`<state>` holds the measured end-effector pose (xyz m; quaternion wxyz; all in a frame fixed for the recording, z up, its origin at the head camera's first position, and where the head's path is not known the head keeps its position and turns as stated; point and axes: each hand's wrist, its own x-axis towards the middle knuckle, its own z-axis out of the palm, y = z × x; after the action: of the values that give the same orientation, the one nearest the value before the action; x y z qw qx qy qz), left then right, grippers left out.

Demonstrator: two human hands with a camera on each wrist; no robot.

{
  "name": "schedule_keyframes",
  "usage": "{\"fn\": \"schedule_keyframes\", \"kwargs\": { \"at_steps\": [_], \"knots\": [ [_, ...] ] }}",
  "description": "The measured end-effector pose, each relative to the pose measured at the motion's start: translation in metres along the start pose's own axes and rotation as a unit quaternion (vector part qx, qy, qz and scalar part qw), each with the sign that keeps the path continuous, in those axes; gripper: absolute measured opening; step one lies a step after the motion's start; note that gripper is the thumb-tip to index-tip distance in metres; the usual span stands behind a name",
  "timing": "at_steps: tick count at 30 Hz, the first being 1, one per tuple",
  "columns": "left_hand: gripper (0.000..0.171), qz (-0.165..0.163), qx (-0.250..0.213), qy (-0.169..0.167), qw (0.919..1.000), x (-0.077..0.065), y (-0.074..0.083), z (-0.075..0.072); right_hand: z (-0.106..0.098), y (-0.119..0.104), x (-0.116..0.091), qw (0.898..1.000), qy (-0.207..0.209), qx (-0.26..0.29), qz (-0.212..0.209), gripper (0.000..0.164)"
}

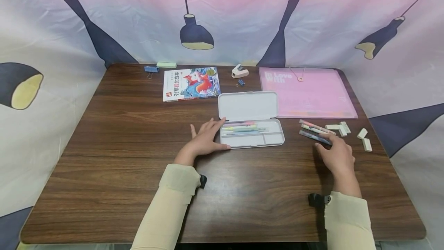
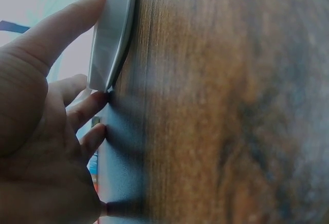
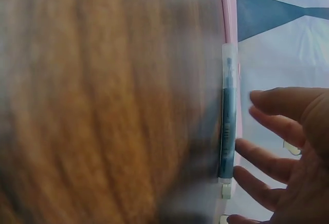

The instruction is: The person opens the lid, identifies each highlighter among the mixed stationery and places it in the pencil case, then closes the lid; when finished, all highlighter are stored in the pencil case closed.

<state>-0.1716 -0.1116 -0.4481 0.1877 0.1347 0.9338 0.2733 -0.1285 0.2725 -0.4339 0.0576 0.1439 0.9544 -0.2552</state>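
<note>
An opened white pencil case (image 1: 248,105) lies mid-table with several pens (image 1: 243,129) in its long compartment. My left hand (image 1: 205,139) rests at its left end, fingers spread, the thumb along the near edge and a forefinger at the hinge corner. In the left wrist view the thumb touches the case's side (image 2: 110,34). To the right, my right hand (image 1: 337,156) hovers over a dark blue pen (image 1: 312,135), fingers slightly bent. A gap shows between thumb and pen in the right wrist view. A red-tipped pen (image 1: 306,123) and a white pen (image 1: 312,129) lie beside it.
Several small white blocks (image 1: 367,144) lie right of the pens. Behind are a pink folder (image 1: 312,95), a fox picture book (image 1: 190,84), a stapler (image 1: 240,71), a small blue clip (image 1: 241,83), a larger blue clip (image 1: 151,69) and a pale green block (image 1: 166,65).
</note>
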Motion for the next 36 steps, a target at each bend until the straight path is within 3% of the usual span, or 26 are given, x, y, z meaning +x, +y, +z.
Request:
{"fn": "schedule_keyframes", "kwargs": {
  "at_steps": [4, 9, 19, 26, 30, 33, 36],
  "knots": [
    [0.091, -0.002, 0.001, 0.000, 1.0000, -0.001, 0.001, -0.001, 0.001, 0.002, -0.001, 1.000, -0.018, -0.009, -0.005, 0.044],
    [0.091, 0.000, 0.001, 0.003, 1.0000, 0.000, 0.001, -0.002, -0.001, 0.005, -0.004, 1.000, -0.006, -0.027, -0.013, 0.043],
    [0.091, 0.003, -0.001, 0.001, 1.0000, -0.001, 0.001, -0.002, -0.006, 0.011, -0.010, 0.997, -0.032, -0.043, 0.053, 0.028],
    [0.090, -0.001, 0.001, -0.004, 1.0000, -0.002, 0.002, -0.002, -0.007, 0.011, -0.015, 0.999, -0.032, -0.011, 0.036, 0.037],
    [0.089, -0.002, -0.003, -0.004, 1.0000, -0.003, 0.002, -0.003, -0.005, 0.008, -0.019, 0.999, -0.012, 0.015, 0.034, 0.041],
    [0.088, -0.002, -0.007, -0.004, 1.0000, -0.003, 0.001, -0.003, -0.003, 0.006, -0.021, 0.999, 0.005, 0.015, 0.034, 0.042],
    [0.089, -0.003, -0.011, -0.004, 0.9999, -0.003, -0.001, -0.003, -0.001, 0.005, -0.023, 1.000, -0.010, 0.003, 0.023, 0.048]
  ]
}}
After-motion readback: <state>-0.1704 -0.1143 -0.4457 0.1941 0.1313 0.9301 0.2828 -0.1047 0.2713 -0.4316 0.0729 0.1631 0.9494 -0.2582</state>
